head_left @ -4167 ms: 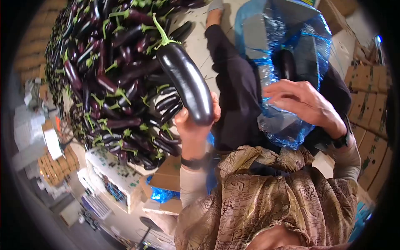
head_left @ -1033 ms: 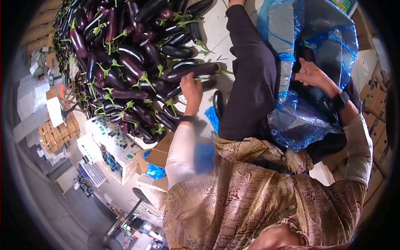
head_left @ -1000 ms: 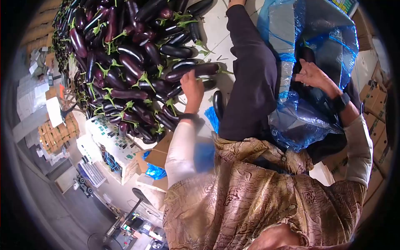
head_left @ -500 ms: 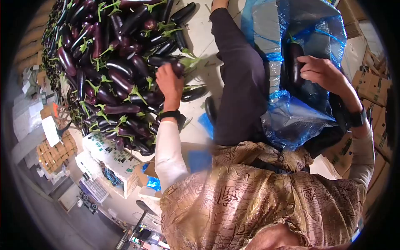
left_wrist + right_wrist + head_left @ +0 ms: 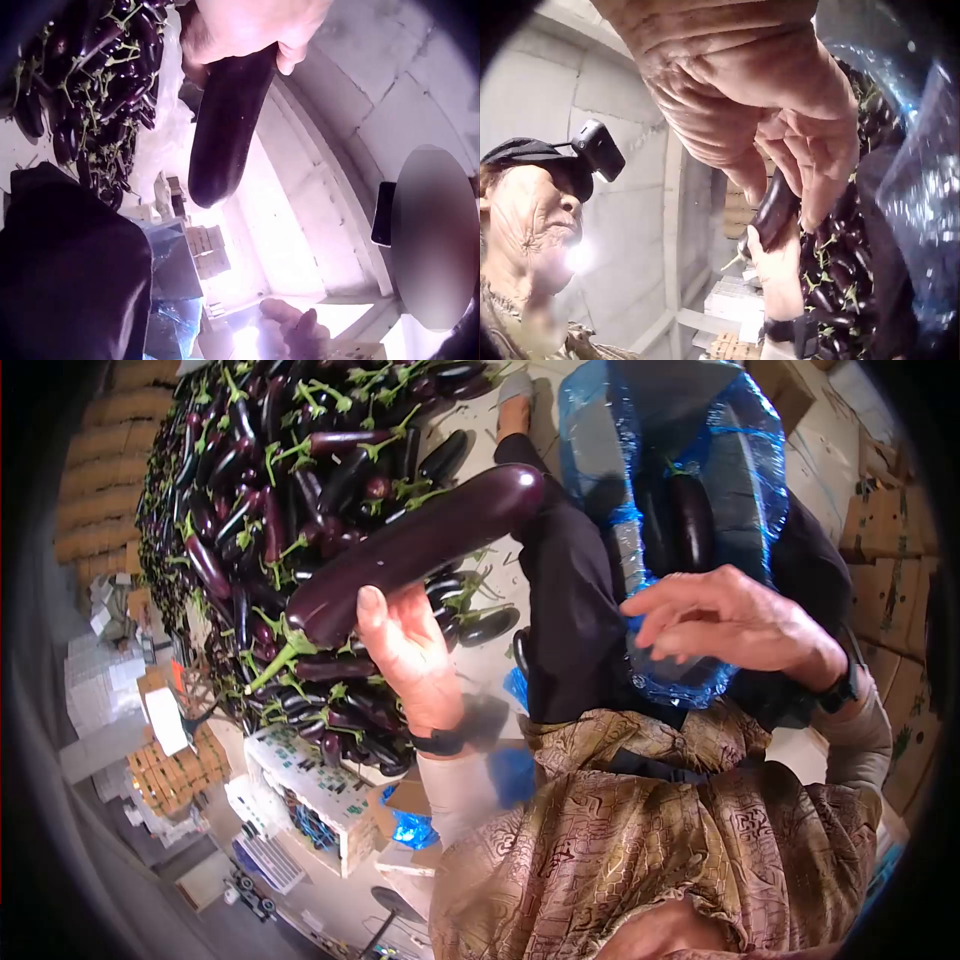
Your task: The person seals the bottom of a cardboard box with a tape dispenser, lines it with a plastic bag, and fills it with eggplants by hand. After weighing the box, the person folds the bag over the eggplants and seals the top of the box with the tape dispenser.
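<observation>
My left hand (image 5: 415, 665) holds up a long, glossy dark-purple eggplant (image 5: 420, 555), thumb along its near side. Its green stem points down to the left, its rounded end up to the right. In the left wrist view the fingers (image 5: 292, 56) wrap round the same eggplant (image 5: 232, 127). My right hand (image 5: 740, 615) hovers with loosely bent fingers over the near end of a box lined with blue plastic film (image 5: 600, 445). Nothing is between its fingers. Inside the box lies an eggplant (image 5: 692, 520), with another dark one beside it. A big heap of eggplants (image 5: 270, 490) spreads on the left.
A dark trouser leg (image 5: 575, 610) stretches between heap and box. Stacked cartons (image 5: 885, 600) stand at the right. At lower left are a white foam box (image 5: 310, 780) and an open carton with blue film (image 5: 412, 825). Loose eggplants (image 5: 488, 626) lie near the leg.
The left hand has picked an eggplant off the heap and raised it toward the camera. My right hand has let go of the eggplant in the box and drawn back toward the body.
</observation>
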Demonstrator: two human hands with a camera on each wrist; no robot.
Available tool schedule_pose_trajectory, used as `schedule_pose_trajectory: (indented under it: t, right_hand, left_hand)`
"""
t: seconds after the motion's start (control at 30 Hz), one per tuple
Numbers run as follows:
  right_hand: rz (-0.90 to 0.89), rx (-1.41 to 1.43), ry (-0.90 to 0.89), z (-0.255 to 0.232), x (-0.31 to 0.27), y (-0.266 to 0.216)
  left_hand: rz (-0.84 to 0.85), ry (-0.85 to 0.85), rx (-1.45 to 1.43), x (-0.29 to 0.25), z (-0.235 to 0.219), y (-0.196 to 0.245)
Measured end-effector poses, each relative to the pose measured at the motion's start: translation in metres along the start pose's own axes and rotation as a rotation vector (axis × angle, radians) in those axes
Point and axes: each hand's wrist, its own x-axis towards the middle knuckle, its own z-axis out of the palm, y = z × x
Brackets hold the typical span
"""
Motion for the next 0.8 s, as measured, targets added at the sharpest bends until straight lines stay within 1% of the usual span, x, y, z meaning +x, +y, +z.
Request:
schedule_pose_trajectory:
  t: [0.03, 0.1, 0.17, 0.23, 0.27, 0.3, 0.37, 0.4, 0.43, 0.47, 0.5, 0.53, 0.57, 0.6, 0.63, 0.67, 0.7, 0.73, 0.77, 0.8]
  right_hand:
    - [-0.022, 0.083, -0.006, 0.007, 0.0, 0.005]
    - [-0.004, 0.134, 0.022, 0.02, 0.002, 0.009]
    - [-0.091, 0.255, 0.034, 0.03, 0.0, 0.012]
    - [-0.164, 0.555, 0.192, 0.048, 0.012, 0.035]
    - [-0.302, 0.704, 0.147, 0.046, 0.017, 0.023]
    - [-0.177, 0.878, 0.201, 0.048, 0.025, 0.018]
    - [-0.15, 1.054, 0.188, 0.047, 0.025, 0.015]
    - [-0.184, 1.175, 0.185, 0.044, 0.019, 0.003]
    - [-0.219, 1.295, 0.176, 0.04, 0.012, -0.006]
    - [-0.197, 1.321, 0.172, 0.032, 0.018, 0.004]
    - [-0.173, 1.304, 0.212, 0.024, 0.021, 0.01]
    - [-0.202, 1.313, 0.196, 0.017, 0.024, 0.019]
    - [-0.231, 1.32, 0.18, 0.01, 0.027, 0.027]
    - [-0.321, 1.331, 0.138, 0.004, 0.027, 0.032]
    - [-0.347, 1.337, 0.132, -0.001, 0.026, 0.038]
    - [-0.452, 1.363, 0.042, -0.003, 0.024, 0.04]
    - [-0.555, 1.383, -0.052, -0.004, 0.023, 0.041]
    - [-0.505, 1.372, -0.006, -0.007, 0.027, 0.056]
    - [-0.508, 1.367, 0.018, -0.005, 0.031, 0.062]
    - [-0.521, 1.375, 0.041, -0.004, 0.023, 0.057]
  left_hand:
    - [0.009, -0.046, -0.011, -0.003, 0.004, -0.007]
    - [0.052, -0.067, 0.008, -0.015, 0.024, -0.018]
    - [0.02, -0.131, 0.028, -0.023, 0.039, -0.029]
    - [0.177, -0.345, 0.068, -0.033, 0.059, -0.037]
    - [0.232, -0.427, 0.315, -0.038, 0.068, -0.037]
    - [0.296, -0.522, 0.405, -0.035, 0.071, -0.046]
    - [0.367, -0.683, 0.427, -0.049, 0.086, -0.048]
    - [0.357, -0.722, 0.556, -0.053, 0.089, -0.047]
    - [0.431, -0.839, 0.553, -0.046, 0.082, -0.057]
    - [0.358, -0.854, 0.667, -0.047, 0.085, -0.051]
    - [0.285, -0.866, 0.781, -0.05, 0.091, -0.042]
    - [0.075, -0.777, 0.62, -0.059, 0.099, -0.041]
    - [-0.155, -0.616, 0.579, -0.068, 0.117, -0.032]
    - [-0.227, -0.593, 0.436, -0.067, 0.12, -0.034]
    - [-0.299, -0.566, 0.295, -0.067, 0.122, -0.036]
    - [-0.3, -0.571, 0.294, -0.064, 0.119, -0.042]
    - [-0.445, -0.549, 0.175, -0.061, 0.112, -0.052]
    - [-0.587, -0.522, 0.056, -0.06, 0.108, -0.057]
    - [-0.587, -0.526, 0.058, -0.064, 0.114, -0.057]
    - [-0.647, -0.488, 0.09, -0.074, 0.122, -0.058]
